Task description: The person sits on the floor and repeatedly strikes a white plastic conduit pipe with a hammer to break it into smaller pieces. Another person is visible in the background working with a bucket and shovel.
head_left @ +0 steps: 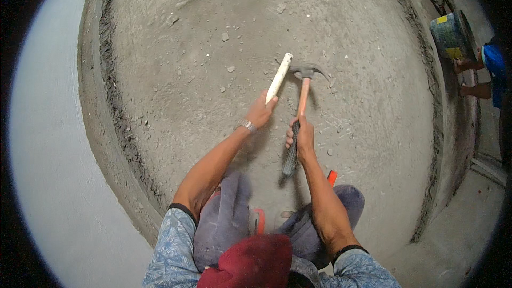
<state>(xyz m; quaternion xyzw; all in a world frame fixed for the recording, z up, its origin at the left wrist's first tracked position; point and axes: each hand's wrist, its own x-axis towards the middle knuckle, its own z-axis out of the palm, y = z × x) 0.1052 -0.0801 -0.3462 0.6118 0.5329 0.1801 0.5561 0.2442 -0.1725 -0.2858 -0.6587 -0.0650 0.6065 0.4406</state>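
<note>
My left hand (260, 111), with a metal watch on the wrist, is closed round the lower end of a cream-coloured, slim stick-like piece (278, 79) with a rounded tip. Its exact kind does not show, and the gripped end is hidden. In my right hand (303, 140) is a claw hammer (303, 96), held round its dark ribbed grip below an orange-brown shaft. The hammer's head is just right of the stick's upper part, claw toward the right; whether they touch I cannot tell. Both tools are over the rough grey concrete floor (213, 64).
Loose chips and grit lie around the tools. Rough grooves run along the left (114, 93) and right sides of the floor, with a pale wall (48, 128) at the left. At far right stand a paint-spattered bucket (447, 34) and another person's legs (476, 91). My knees flank the near floor.
</note>
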